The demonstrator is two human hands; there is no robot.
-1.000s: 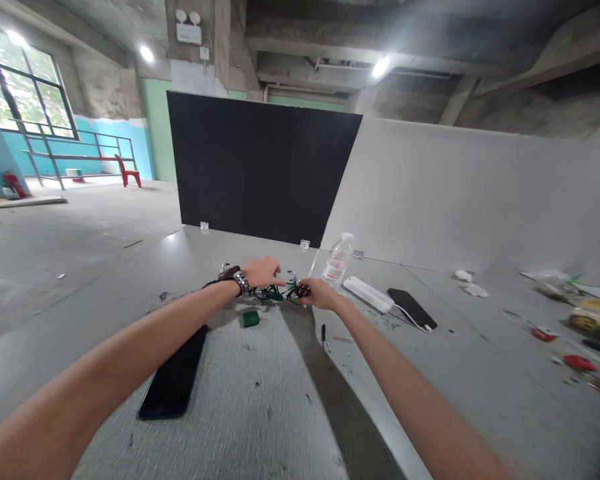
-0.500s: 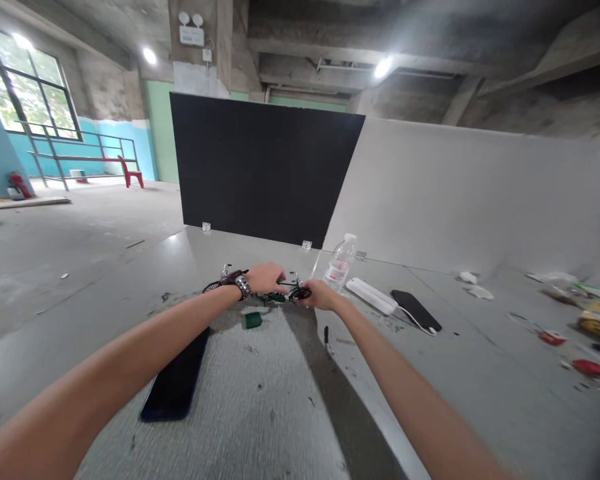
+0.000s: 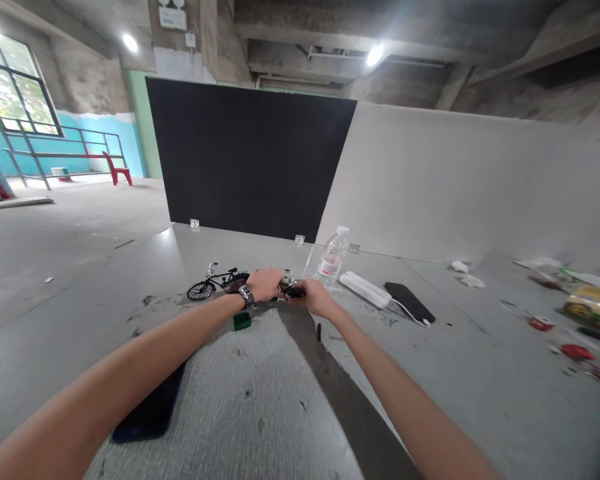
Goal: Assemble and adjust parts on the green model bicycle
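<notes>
Both hands grip a small green model bicycle (image 3: 291,289), which looks tilted over and is mostly hidden by fingers. My left hand (image 3: 265,285), with a metal watch on its wrist, is closed over the bicycle's left part. At the other end, near the dark wheel, my right hand (image 3: 319,297) pinches it. A black model bicycle (image 3: 203,289) stands upright just left of my left hand, its rear partly covered by the watch and wrist. Below the left wrist lies a small green block (image 3: 242,321). A thin black piece (image 3: 319,331) rests below my right hand.
A water bottle (image 3: 332,259) stands behind my right hand. To its right lie a white power bank (image 3: 365,289) and a cabled black phone (image 3: 410,301). Another phone (image 3: 153,407) is partly under my left forearm. A black panel (image 3: 250,160) rises at the table's back edge.
The green bicycle has been tipped, its wheel now looking flatter, and my left hand covers more of it. The black bicycle shows more fully. The whole view has shifted slightly.
</notes>
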